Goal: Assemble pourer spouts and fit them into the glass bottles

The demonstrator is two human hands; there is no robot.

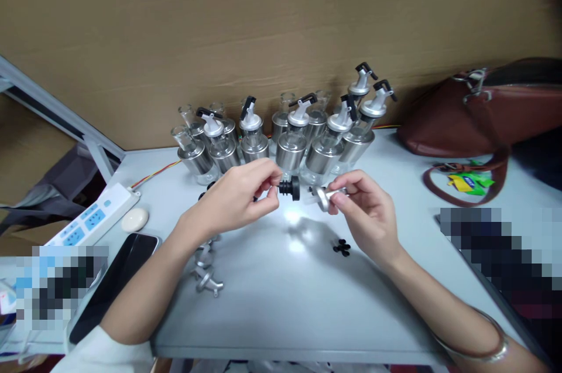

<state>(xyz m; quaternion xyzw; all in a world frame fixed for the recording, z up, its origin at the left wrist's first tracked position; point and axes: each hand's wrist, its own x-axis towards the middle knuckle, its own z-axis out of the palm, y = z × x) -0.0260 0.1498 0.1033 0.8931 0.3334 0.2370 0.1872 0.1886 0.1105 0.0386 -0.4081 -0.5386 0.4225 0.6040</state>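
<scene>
Between the fingertips of my left hand [246, 194] is a black ribbed stopper [290, 187], its wide end facing right. My right hand [366, 209] pinches a silver pourer spout [324, 199] with a clear tube that points left at the stopper. A small gap separates the two parts. Several more silver spouts [208, 282] lie under and below my left forearm. Small black pieces [342, 247] lie in a cluster below my right hand. Behind both hands stand glass bottles with steel sleeves [291, 150], some topped with silver spouts and black levers [302, 102].
On the left are a white power strip [94, 218], a round cream-coloured object [134, 220] and a dark phone [116, 285]. A brown leather bag [487, 109] with its strap and a green-yellow packet [472, 183] lie at right. A cardboard wall [263, 27] rises behind the table.
</scene>
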